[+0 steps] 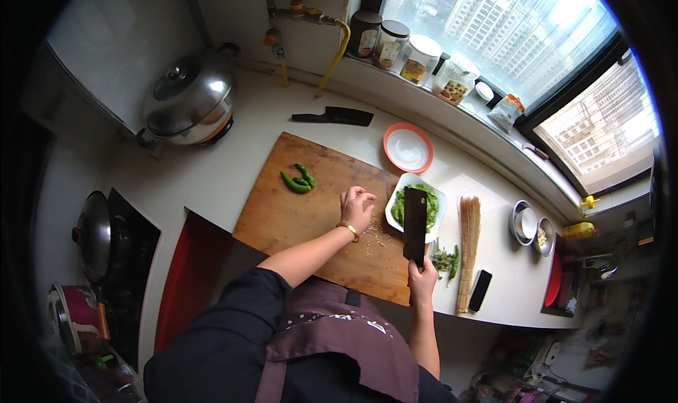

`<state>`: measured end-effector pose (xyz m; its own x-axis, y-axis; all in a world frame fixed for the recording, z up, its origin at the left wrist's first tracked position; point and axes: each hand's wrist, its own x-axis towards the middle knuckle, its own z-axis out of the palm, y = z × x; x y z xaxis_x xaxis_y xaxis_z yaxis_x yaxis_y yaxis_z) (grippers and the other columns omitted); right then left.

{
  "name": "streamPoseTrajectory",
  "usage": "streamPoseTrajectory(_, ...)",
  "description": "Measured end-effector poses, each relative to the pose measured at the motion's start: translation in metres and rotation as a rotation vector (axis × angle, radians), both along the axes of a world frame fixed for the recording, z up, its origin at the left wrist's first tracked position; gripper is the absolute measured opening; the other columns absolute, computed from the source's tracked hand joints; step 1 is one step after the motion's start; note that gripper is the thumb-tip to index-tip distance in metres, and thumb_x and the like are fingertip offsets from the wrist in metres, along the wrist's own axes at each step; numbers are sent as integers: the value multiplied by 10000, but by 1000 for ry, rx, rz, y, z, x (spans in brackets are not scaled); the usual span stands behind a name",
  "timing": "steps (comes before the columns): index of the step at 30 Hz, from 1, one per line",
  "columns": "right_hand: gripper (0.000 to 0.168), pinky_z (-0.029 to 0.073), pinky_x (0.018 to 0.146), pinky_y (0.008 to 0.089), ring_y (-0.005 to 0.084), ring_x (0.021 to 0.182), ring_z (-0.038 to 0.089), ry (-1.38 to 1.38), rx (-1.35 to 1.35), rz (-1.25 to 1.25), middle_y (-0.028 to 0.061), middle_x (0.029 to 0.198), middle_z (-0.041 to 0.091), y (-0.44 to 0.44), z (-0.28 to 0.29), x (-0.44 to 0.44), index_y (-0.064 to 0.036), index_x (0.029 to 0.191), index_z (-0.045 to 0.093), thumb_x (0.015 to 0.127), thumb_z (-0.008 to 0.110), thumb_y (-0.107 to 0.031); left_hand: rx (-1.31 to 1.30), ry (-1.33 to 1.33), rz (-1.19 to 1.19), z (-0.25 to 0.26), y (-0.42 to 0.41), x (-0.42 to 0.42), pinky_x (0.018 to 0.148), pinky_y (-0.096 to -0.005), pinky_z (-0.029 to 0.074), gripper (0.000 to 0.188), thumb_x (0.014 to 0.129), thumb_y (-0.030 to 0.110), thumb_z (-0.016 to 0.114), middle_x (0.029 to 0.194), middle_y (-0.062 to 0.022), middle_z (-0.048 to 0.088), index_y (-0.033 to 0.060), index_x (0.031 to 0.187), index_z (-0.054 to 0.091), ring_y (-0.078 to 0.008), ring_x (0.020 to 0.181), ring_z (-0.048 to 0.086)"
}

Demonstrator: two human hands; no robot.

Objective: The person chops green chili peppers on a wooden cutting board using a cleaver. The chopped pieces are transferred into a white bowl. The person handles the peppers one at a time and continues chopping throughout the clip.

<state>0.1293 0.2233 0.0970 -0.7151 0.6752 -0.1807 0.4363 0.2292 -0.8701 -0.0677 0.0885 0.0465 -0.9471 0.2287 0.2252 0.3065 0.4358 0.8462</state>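
My right hand (422, 282) grips a dark cleaver (415, 220) by its handle. The blade reaches over a white squarish bowl (394, 191) and hides part of the cut green peppers (433, 204) inside it. My left hand (357, 208) hovers at the middle right of a wooden cutting board (318, 233), fingers spread and holding nothing. Pale seeds and scraps (378, 232) lie scattered on the wood beside it. Several whole green peppers (296, 182) rest on the board's far left part.
Behind the board lie a black cleaver (339, 116) and a pink-rimmed bowl (407, 147). To the right are pepper stems (443, 259), a straw whisk brush (468, 244), a phone (480, 290) and metal bowls (523, 223). Jars (421, 58) line the windowsill; a lidded steel pot (188, 98) stands back left.
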Motion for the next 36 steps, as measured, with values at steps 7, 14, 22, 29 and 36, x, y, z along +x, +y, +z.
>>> streamPoseTrajectory(7,184,450,548,322,213,551,588,-99,110,191,141,618,588,-67,3,-8,-23,878,642,773,617,-172,-212,13,180,-20,-103,-33,875,-363,405,185,673,100,724,962,-38,571,156,842,674,-261,965,488)
streamPoseTrajectory(14,235,491,642,405,342,701,634,-265,125,257,179,726,637,-105,-9,-15,-72,918,661,760,613,-240,-398,-51,182,-20,-151,-104,852,-353,435,159,671,124,747,940,-22,629,143,824,704,-252,962,509)
streamPoseTrajectory(22,254,493,679,417,353,749,630,-334,166,264,172,763,646,-128,-6,-10,-87,940,660,757,610,-256,-684,-210,-14,-3,-145,-130,932,-358,415,127,701,113,748,997,-11,615,132,823,719,-246,1034,489)
streamPoseTrajectory(29,283,497,727,419,353,810,630,-376,128,354,186,831,653,-144,3,-15,-90,969,658,747,601,-255,-730,-58,-112,-14,-150,-142,921,-391,401,102,741,131,704,978,-26,622,130,843,701,-251,1050,481)
streamPoseTrajectory(36,306,497,750,405,355,839,632,-438,15,283,199,863,654,-136,-6,-15,-60,956,672,738,615,-267,-325,99,-138,-5,-159,-116,798,-377,450,111,757,90,651,915,-75,613,76,867,647,-276,914,549)
